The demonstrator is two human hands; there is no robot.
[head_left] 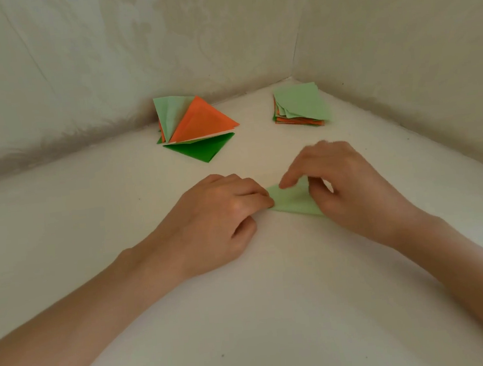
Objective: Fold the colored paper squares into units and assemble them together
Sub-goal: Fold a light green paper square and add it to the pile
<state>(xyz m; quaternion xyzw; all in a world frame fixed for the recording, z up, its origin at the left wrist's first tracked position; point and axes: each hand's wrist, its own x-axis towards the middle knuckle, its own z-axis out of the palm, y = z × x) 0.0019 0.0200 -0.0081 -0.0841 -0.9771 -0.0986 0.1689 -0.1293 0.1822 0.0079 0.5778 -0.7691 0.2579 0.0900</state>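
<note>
Head camera: a pale green folded paper piece (pixel 292 203) lies between both hands. The left hand (pixel 222 214), at its 9 o'clock, pins the tip with curled fingers. The right hand (pixel 349 184), at 3 o'clock, seems to pinch a flap (thumb half hidden). Match the edges first, then rub the crease flat.

A white table (pixel 97 226) carries a stack of paper squares (pixel 300 104), light green on top with orange edges below. Left of the stack sits a pile of folded units (pixel 199 125), orange and green. Nearer than the stack lies a light green sheet (pixel 292 201).
</note>
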